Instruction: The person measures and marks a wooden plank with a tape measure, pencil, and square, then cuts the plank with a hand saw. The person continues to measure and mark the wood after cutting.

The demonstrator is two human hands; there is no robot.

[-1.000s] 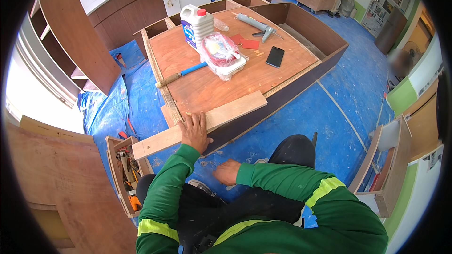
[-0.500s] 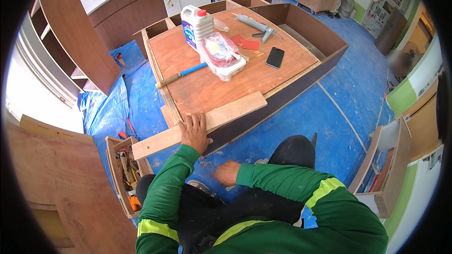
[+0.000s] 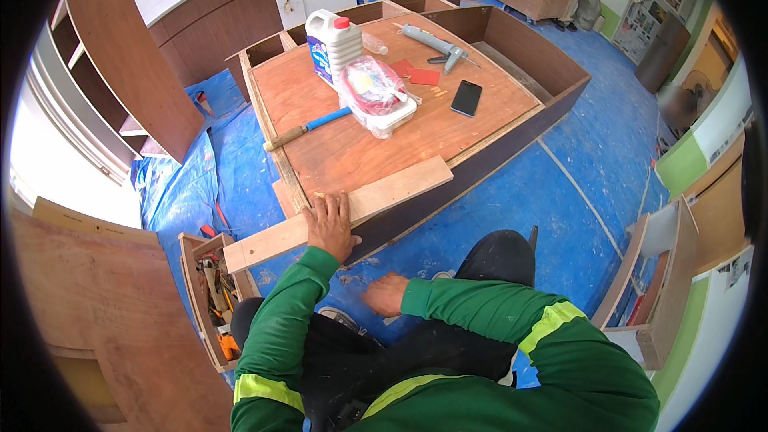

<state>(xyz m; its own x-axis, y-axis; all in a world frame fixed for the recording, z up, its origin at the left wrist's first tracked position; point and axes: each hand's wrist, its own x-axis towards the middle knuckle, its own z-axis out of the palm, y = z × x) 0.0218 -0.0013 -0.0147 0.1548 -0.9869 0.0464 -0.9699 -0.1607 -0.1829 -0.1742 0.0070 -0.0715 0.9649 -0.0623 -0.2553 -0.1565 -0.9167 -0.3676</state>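
A long pale wooden board (image 3: 404,186) lies along the near edge of a low cabinet carcass topped with a reddish-brown plywood panel (image 3: 400,138), its left end jutting out past the corner. My left hand (image 3: 330,228) grips the board near its middle, fingers over the top and thumb at the near side. Lower down, between my knees and above the blue floor sheet, my right hand (image 3: 386,294) is curled closed. Whatever it may hold is hidden beneath it.
On the panel stand a white jug (image 3: 332,44), a plastic-wrapped tub (image 3: 388,112), a hammer with a blue shaft (image 3: 308,126), a caulking gun (image 3: 436,46), red sandpaper pieces (image 3: 422,76) and a phone (image 3: 466,98). A wooden toolbox (image 3: 192,288) sits left; an open wooden box (image 3: 664,292), right.
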